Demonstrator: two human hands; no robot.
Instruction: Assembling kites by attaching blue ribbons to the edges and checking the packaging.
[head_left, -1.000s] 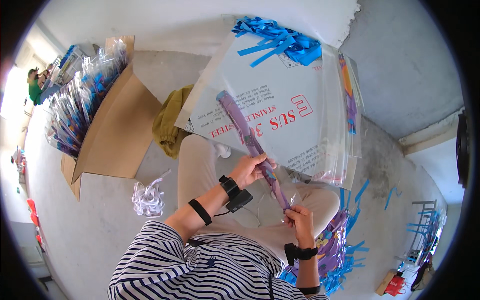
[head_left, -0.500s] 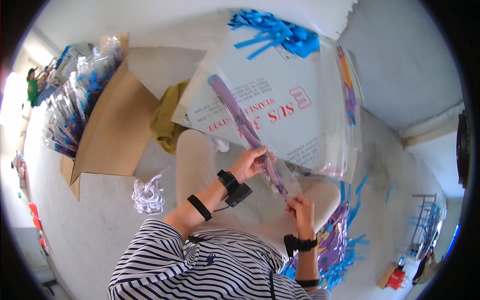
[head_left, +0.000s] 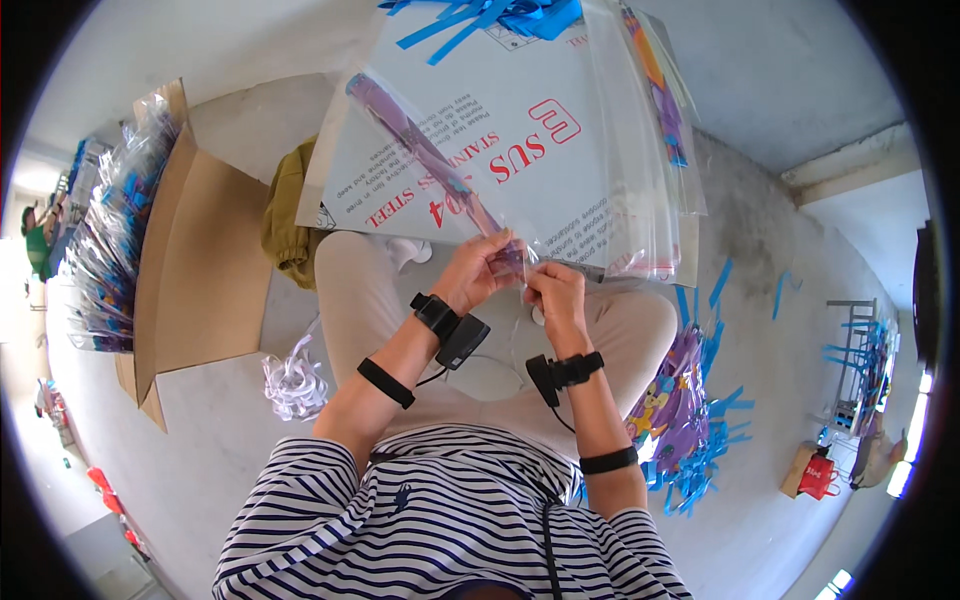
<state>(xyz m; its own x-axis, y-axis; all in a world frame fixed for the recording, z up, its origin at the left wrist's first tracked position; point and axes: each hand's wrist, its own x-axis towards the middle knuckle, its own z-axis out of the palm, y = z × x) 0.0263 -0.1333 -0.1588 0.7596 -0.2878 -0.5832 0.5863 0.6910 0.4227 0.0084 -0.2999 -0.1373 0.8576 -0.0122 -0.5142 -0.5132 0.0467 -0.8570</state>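
Purple strip (head_left: pixel 425 160) in its clear plastic sleeve (head_left: pixel 470 215) runs long and narrow, its axis slanting up and to the left from the hands over the white printed board (head_left: pixel 560 110). Its near end sits pinched between both hands just above the person's lap. Left hand (head_left: pixel 483 272) is closed around that end, fingers curled on the sleeve; right hand (head_left: pixel 556 292) meets it from the right, fingertips nipped shut on the glossy, crinkly film. Left of the board lies a flat brown cardboard box (head_left: pixel 205 260), and right of the board, loose blue strips (head_left: pixel 715 290) on grey concrete.
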